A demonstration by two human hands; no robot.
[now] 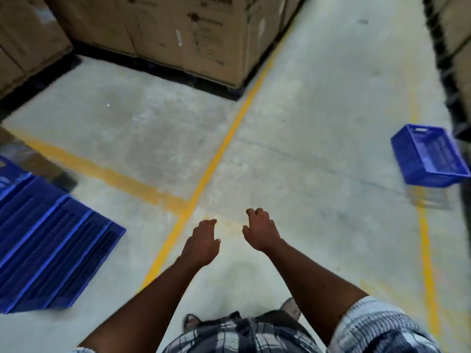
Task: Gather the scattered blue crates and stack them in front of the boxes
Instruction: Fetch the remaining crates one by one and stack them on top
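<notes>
Grey concrete floor (305,123) crossed by yellow painted lines (224,149) runs up to stacked brown cardboard boxes (178,34). Both bare forearms reach forward and down: the left hand (202,242) and right hand (262,231) hang with loosely curled fingers, holding nothing. One blue slatted plastic crate (428,156) sits far right; blurred blue crates (46,243) lie at left.
</notes>
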